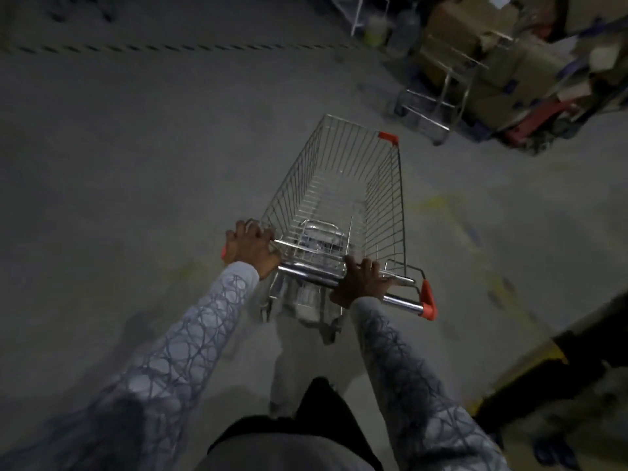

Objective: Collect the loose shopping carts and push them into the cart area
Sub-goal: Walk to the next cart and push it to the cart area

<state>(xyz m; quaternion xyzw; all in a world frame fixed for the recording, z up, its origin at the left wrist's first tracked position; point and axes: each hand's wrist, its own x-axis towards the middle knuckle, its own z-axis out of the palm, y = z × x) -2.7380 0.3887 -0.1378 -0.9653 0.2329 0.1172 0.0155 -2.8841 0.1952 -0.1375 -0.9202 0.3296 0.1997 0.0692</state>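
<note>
Dull grey concrete floor (136, 171) underfoot, dimly lit. Left hand (253, 248) curls round the left end of the handle (306, 271), and right hand (362, 282) wraps the bar toward its right, both gripping. The shopping cart (339, 178) sits right ahead, basket empty, nose angled right, out on open floor with no cart area in sight. Beyond it, a bare metal trolley (438, 107) and stacked cardboard boxes (475, 39) stand near its line. The risk, I'd say: hold this heading and the front clips that trolley, and the blur suggests speed.

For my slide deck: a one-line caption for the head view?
Left hand and right hand grip the handle of a wire shopping cart.
</note>
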